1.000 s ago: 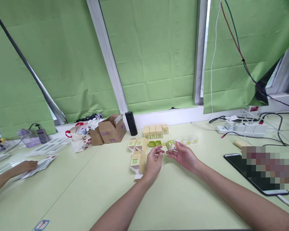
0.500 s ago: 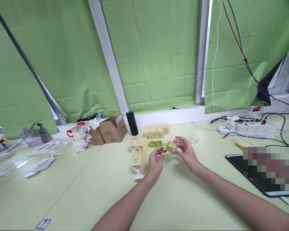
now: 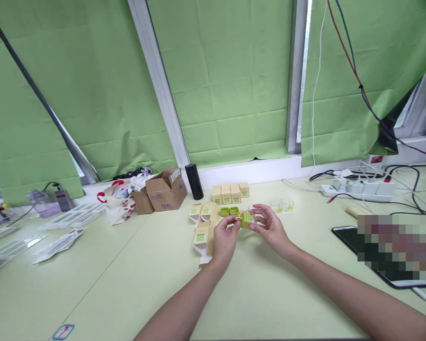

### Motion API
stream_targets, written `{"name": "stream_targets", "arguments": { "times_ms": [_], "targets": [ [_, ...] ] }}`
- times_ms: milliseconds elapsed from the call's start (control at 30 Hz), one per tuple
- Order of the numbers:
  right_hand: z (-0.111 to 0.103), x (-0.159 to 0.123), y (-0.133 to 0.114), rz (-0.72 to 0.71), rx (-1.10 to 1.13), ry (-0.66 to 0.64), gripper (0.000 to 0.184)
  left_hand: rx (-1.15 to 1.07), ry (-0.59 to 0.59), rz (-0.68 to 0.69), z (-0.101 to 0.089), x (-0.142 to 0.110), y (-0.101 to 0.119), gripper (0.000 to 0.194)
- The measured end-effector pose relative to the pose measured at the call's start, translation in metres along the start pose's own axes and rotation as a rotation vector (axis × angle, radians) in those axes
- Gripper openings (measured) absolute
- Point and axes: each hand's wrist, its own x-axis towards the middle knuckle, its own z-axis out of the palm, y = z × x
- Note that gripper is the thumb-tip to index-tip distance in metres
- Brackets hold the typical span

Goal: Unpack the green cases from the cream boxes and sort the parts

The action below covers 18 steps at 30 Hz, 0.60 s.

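Observation:
My left hand (image 3: 224,239) and my right hand (image 3: 270,226) meet over the pale green table (image 3: 128,279), both with fingers pinched round a small green case (image 3: 245,219) held between them. Just left of the hands lie several small beige boxes with green labels (image 3: 203,232), some with open flaps. Two green round lids (image 3: 229,211) lie on the table right behind the hands. A row of closed beige boxes (image 3: 230,192) stands further back.
A black cylinder (image 3: 193,182), a brown carton (image 3: 165,190) and a printed bag (image 3: 118,202) stand at the back left. Small clear cases (image 3: 282,205), a power strip with cables (image 3: 358,189) and a phone (image 3: 376,258) lie to the right. White trays (image 3: 71,218) lie far left.
My right hand turned over and closed on the green case, bringing it left to my left hand, which now pinches it too. The other person's hand at far left has withdrawn.

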Motion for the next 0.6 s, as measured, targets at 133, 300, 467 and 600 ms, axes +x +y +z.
{"name": "stream_targets", "arguments": {
  "times_ms": [133, 300, 467, 600],
  "targets": [
    [-0.003, 0.001, 0.004, 0.018, -0.009, -0.013, 0.052, 0.034, 0.031, -0.024, -0.001, 0.001, -0.001, 0.033],
    [-0.005, 0.002, 0.008, 0.041, -0.015, -0.037, 0.049, 0.084, 0.05, -0.034, -0.001, 0.001, 0.002, 0.032],
    [-0.007, 0.004, 0.009, 0.069, -0.012, -0.063, 0.049, 0.097, 0.042, -0.016, -0.001, -0.001, 0.005, 0.028],
    [-0.008, 0.004, 0.012, 0.088, -0.015, -0.094, 0.049, 0.134, 0.047, -0.014, -0.001, -0.001, 0.007, 0.025]
  ]
}}
